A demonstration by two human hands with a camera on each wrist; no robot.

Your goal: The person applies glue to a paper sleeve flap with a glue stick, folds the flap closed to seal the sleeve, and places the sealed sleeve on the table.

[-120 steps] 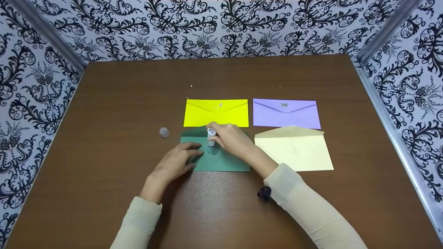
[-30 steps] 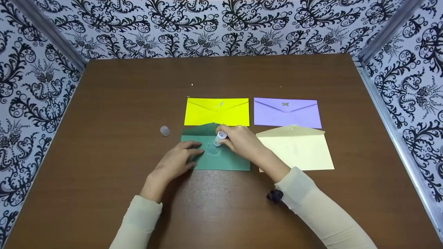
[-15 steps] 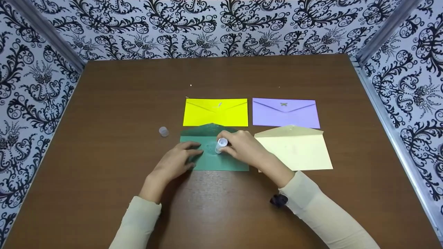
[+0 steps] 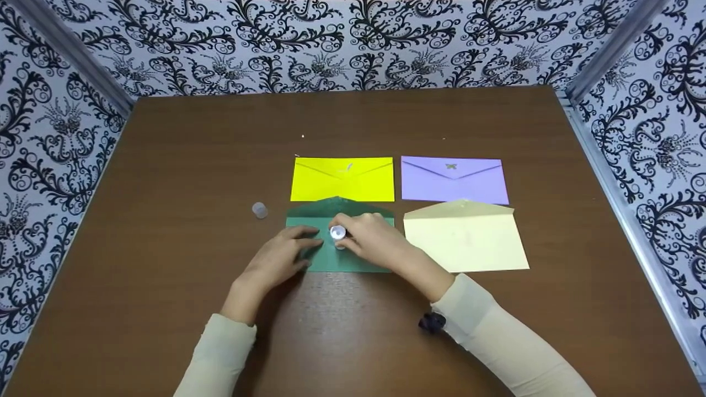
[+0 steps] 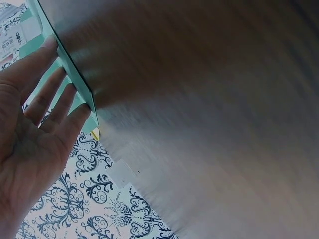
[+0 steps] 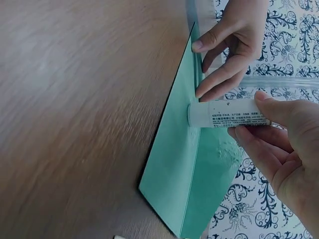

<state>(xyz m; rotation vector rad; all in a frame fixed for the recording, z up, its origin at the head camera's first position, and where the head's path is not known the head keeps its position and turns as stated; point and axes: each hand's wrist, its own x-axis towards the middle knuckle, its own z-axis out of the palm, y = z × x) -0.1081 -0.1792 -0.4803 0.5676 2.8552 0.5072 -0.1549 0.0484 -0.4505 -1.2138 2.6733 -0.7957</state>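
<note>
A white glue stick [image 6: 232, 113] with small dark print stands in my right hand [image 4: 372, 238], pinched between thumb and fingers. Its lower end meets the body of the green envelope [image 6: 172, 144], whose flap [image 4: 337, 207] is raised away from me. Rough, glossy traces show on the flap in the right wrist view. My left hand [image 4: 278, 255] rests at the envelope's left side, fingertips [image 5: 62, 72] spread on the paper and holding nothing. The translucent glue cap [image 4: 260, 210] lies on the table, left of the envelope.
Behind the green envelope lies a yellow envelope [image 4: 342, 181], its flap down. A purple envelope [image 4: 453, 181] with a small butterfly mark is beside it. Right of my right hand a cream envelope [image 4: 469, 242] has its flap up. Patterned walls [image 4: 320, 49] border the brown table [image 4: 220, 138].
My right hand has carried the glue stick over the green envelope, first rightward and toward me, then back left in the last half second. The left hand has stayed in place.
</note>
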